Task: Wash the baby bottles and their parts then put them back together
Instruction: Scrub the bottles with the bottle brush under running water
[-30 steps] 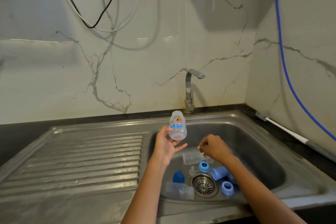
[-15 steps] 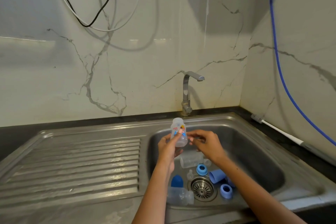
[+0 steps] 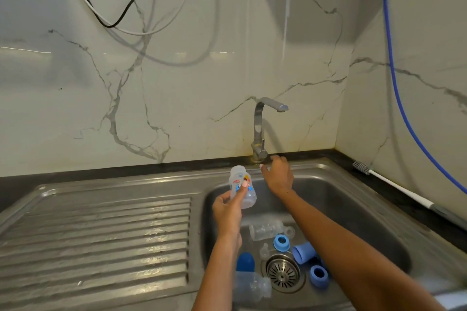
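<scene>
The left hand [image 3: 227,207] has its grip clamped on the small clear plastic baby bottle with a printed picture [image 3: 242,186], held neck-up, tilted, over the steel sink [image 3: 353,199]. The right hand [image 3: 277,174], fingers apart, reaches for the chrome tap [image 3: 260,131] behind and right of the bottle.

White veined marble walls [image 3: 202,98] meet in a corner — dark countertop [image 3: 101,171] below.

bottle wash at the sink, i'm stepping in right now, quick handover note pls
Left hand grips a printed bottle over the sink.
Right hand is open, reaching at the tap base; no water visible.
In the basin: two clear bottles, blue rings, blue caps, a teat.
Done: everything is apart.
Left: wash, reassemble.
</scene>
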